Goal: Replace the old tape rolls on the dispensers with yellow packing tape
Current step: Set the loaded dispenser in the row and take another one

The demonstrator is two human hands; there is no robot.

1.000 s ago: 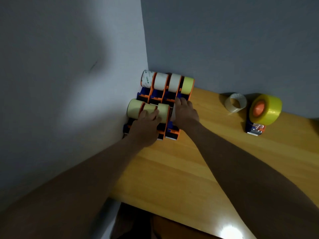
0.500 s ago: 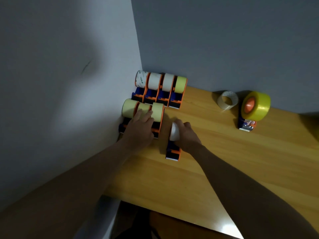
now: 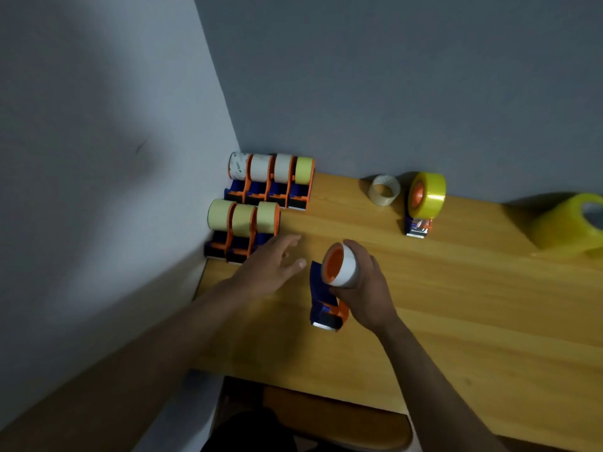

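Note:
My right hand (image 3: 368, 288) grips a blue-and-orange dispenser (image 3: 326, 305) by its thin white tape roll (image 3: 347, 267), held over the wooden table (image 3: 456, 305). My left hand (image 3: 270, 267) hovers just left of it, fingers spread, holding nothing. In the corner stand two rows of dispensers: the near row (image 3: 243, 223) with three pale yellow rolls, the far row (image 3: 272, 179) with white rolls and one yellow. A dispenser with a full yellow roll (image 3: 425, 195) stands apart by the back wall. A loose yellow tape roll (image 3: 571, 225) lies at the far right.
A nearly spent clear tape core (image 3: 384, 190) lies next to the yellow-loaded dispenser. Walls close the table on the left and back. A wooden chair seat (image 3: 336, 422) sits below the table's front edge.
My right hand pulled one white-roll dispenser out of the near row and toward me, tilting it up. My left hand left the near row and moved right, fingers spreading.

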